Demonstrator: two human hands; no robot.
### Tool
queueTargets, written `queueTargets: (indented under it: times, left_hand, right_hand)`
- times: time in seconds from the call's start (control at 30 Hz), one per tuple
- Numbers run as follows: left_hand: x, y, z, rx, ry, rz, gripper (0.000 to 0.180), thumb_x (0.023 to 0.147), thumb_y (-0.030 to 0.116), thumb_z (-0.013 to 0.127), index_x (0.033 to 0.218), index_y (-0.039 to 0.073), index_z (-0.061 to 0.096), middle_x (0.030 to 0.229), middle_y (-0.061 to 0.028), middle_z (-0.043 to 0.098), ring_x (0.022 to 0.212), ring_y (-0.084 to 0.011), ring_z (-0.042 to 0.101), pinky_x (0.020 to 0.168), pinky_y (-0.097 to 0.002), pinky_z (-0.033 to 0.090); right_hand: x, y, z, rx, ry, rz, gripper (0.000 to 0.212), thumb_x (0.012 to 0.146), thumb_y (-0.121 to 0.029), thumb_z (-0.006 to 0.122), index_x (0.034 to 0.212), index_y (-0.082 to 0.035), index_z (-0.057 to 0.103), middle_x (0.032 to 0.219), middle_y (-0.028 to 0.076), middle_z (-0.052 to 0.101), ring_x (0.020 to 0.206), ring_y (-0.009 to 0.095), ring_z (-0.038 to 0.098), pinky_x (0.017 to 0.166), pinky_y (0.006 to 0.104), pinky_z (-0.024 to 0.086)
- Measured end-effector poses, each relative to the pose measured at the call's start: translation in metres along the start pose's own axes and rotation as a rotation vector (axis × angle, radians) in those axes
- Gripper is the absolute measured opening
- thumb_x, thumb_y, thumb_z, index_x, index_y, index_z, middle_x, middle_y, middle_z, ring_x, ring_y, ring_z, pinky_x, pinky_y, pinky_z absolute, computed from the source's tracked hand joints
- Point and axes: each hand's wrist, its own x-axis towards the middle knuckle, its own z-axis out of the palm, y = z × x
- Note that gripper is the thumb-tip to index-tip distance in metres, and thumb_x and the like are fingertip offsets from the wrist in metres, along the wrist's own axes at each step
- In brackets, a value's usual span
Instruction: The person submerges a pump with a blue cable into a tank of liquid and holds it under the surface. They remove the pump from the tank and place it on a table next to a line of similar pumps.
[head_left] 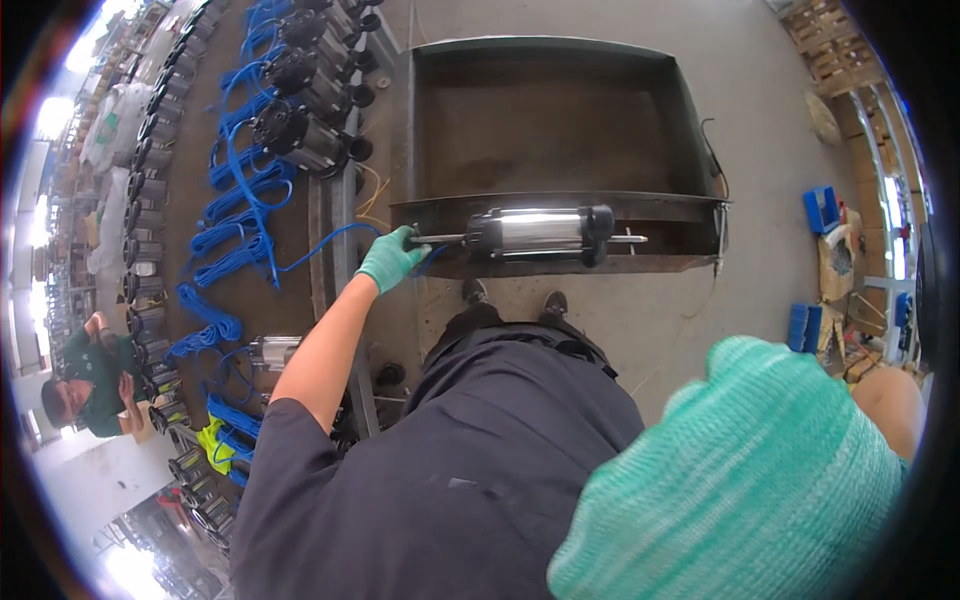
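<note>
My left hand (pixel 393 259), in a green knitted glove, is closed round the thin rod at the left end of a motor (pixel 535 234). The motor is a shiny silver cylinder with black end pieces, lying sideways above the near compartment of a dark metal tank (pixel 555 195). From its right end sticks out a bare shaft. A blue cable (pixel 335 238) runs leftward from beside my left hand. Very close, at the lower right, my right hand (pixel 740 480) in a matching glove looms large, away from the motor. Its fingers are hidden.
Several similar motors (pixel 305 135) stand along a rack at the left, with coiled blue cables (pixel 235 215) beside them. A person in a green shirt (pixel 100 380) is at the far left. Blue bins (pixel 822 210) and a wooden pallet (pixel 835 45) are at the right.
</note>
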Motion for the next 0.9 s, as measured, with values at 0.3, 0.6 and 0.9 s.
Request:
queueTargets:
  times: [0.3, 0.6, 0.9]
  left_hand:
    - [0.004, -0.007, 0.014, -0.091, 0.028, 0.041, 0.044, 0.089, 0.026, 0.077, 0.122, 0.001, 0.063, 0.104, -0.0194, 0.074, 0.096, -0.0312, 0.073, 0.083, -0.0384, 0.056]
    - [-0.009, 0.004, 0.002, -0.106, -0.014, -0.017, 0.058, 0.088, 0.026, 0.081, 0.132, -0.002, 0.057, 0.114, -0.0182, 0.071, 0.103, -0.0239, 0.069, 0.091, -0.0367, 0.054]
    - [-0.029, -0.007, 0.009, -0.224, 0.140, -0.014, 0.080, 0.084, 0.022, 0.084, 0.150, 0.005, 0.043, 0.131, -0.0125, 0.063, 0.097, -0.0191, 0.063, 0.090, -0.0332, 0.052]
  right_hand:
    - [0.000, 0.002, 0.021, 0.023, 0.016, -0.024, 0.010, 0.078, -0.012, 0.067, 0.076, -0.007, 0.076, 0.076, 0.014, 0.073, 0.072, 0.031, 0.073, 0.066, 0.0391, 0.058]
    - [-0.004, 0.008, 0.034, 0.042, 0.028, -0.078, 0.011, 0.079, -0.011, 0.067, 0.077, -0.007, 0.076, 0.079, 0.016, 0.074, 0.074, 0.032, 0.073, 0.066, 0.0408, 0.058]
    - [-0.019, 0.028, 0.073, 0.129, -0.010, -0.055, 0.012, 0.081, -0.011, 0.066, 0.079, -0.006, 0.077, 0.080, 0.018, 0.074, 0.076, 0.033, 0.074, 0.067, 0.0422, 0.058]
